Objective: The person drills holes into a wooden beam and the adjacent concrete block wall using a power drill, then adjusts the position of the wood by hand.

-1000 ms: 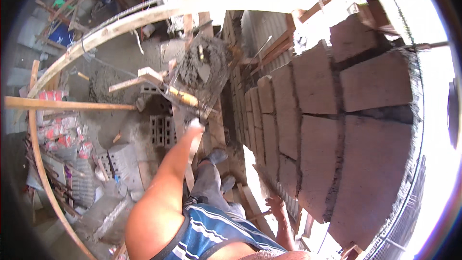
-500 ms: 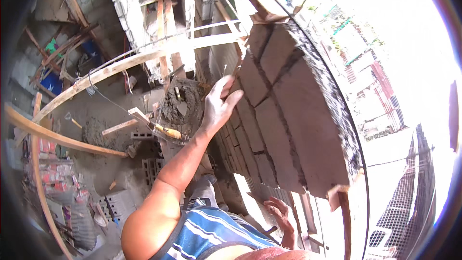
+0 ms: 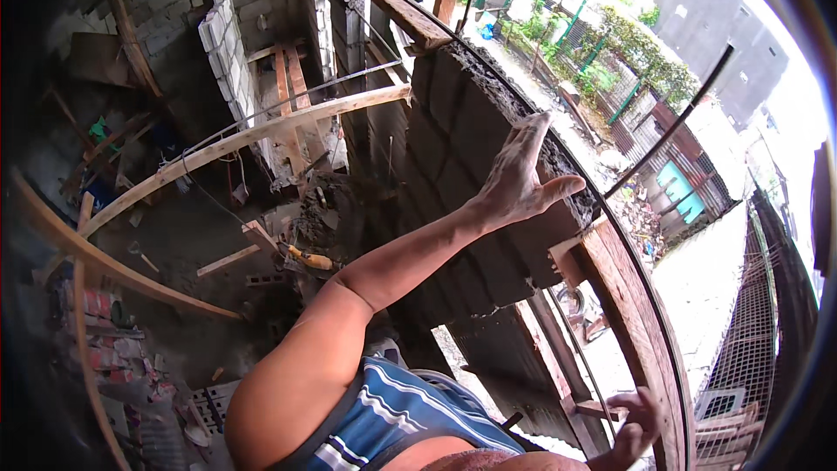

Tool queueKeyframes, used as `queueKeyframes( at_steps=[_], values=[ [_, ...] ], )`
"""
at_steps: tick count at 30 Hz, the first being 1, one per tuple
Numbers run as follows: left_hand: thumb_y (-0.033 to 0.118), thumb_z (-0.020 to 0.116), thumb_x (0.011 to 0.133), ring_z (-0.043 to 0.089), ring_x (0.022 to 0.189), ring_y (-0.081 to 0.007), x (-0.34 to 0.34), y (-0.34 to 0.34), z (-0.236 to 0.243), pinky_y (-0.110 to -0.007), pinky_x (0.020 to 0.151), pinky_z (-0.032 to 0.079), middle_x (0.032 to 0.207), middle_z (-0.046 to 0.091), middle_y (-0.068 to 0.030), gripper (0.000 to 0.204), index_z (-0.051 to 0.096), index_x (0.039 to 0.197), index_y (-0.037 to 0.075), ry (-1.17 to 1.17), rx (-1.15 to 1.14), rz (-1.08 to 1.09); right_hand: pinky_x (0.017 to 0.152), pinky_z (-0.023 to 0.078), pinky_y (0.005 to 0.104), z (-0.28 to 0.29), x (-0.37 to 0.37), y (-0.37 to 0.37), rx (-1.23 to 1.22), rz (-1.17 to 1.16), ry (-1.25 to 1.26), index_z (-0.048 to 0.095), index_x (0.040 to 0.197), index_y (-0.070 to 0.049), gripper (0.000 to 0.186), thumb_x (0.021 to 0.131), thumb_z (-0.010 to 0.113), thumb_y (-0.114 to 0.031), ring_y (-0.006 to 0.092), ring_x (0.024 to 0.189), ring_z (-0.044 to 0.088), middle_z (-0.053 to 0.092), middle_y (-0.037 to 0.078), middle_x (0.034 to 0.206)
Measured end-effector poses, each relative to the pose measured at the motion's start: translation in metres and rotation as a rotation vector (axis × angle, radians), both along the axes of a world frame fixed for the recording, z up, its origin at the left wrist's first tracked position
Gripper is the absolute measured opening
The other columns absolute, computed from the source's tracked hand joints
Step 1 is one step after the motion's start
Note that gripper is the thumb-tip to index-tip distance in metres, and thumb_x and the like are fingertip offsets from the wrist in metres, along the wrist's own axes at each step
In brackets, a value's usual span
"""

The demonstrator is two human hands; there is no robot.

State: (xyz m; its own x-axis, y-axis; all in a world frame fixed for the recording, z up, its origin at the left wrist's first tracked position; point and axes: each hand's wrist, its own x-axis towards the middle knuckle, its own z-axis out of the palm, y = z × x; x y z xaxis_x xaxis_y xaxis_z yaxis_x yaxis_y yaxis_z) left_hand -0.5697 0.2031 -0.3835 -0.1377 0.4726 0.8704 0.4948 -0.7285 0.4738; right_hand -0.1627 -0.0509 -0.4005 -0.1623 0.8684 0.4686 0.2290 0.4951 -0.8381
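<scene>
My left hand [image 3: 521,181] is stretched out at the top edge of a block wall [image 3: 453,122]. Its fingers are straight, the thumb stands apart, and nothing is held. The fingertips are over the rough mortar [image 3: 488,74] on the wall's top, close to a thin dark line running along it. Low on the right, my right hand [image 3: 638,426] is beside an upright wooden plank [image 3: 632,305]; its fingers are loosely bent and apart, slightly blurred, with nothing visible in them. Whether it touches the plank, I cannot tell.
Left of the wall, a mortar heap [image 3: 321,209] lies near a yellow-handled tool [image 3: 309,258]. A long wooden beam [image 3: 253,129] crosses ahead, and another curved timber [image 3: 131,266] spans the left. A dark bar [image 3: 676,118] juts up outside the wall. Hollow blocks [image 3: 214,401] lie lower left.
My left hand has moved right, from the wall's inner face to its top edge. My right hand has shifted right, towards the plank. The view has turned and the outdoors shows more clearly.
</scene>
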Motion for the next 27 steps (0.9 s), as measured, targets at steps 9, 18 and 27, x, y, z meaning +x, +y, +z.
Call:
queueKeyframes(
  at_steps=[9,18,27],
  values=[
    [0.023,0.073,0.092,0.063,0.058,-0.0262,-0.027,-0.145,0.067,-0.033,0.054,0.053,0.073,0.061,-0.0139,0.039,0.062,0.125,0.008,-0.144,0.14,-1.539,0.113,0.036,0.0441,0.058,0.069,-0.006,0.144,-0.859,-0.713,0.051,0.141,0.001,0.053,0.101,0.057,-0.033,0.0325,0.133,0.052,0.058,0.018,0.139],
    [0.026,0.038,0.107,0.053,0.063,-0.0229,-0.008,-0.257,0.081,-0.034,0.056,0.04,0.076,0.051,-0.0104,0.033,0.053,0.136,0.026,0.29,0.154,-1.709,0.113,0.035,0.0443,0.054,0.092,0.029,0.048,-0.772,-0.793,0.051,0.141,0.0,0.048,0.1,0.06,-0.025,0.0333,0.136,0.047,0.055,0.019,0.142],
    [0.03,0.055,0.102,0.059,0.063,-0.0245,0.022,-0.241,0.07,-0.034,0.057,0.045,0.075,0.055,-0.0104,0.026,0.064,0.122,0.016,0.228,0.033,-1.996,0.112,0.037,0.044,0.031,0.129,-0.023,-0.046,-0.829,-0.868,0.052,0.139,0.002,0.052,0.101,0.059,-0.033,0.0363,0.132,0.05,0.056,0.022,0.139]
  ],
)
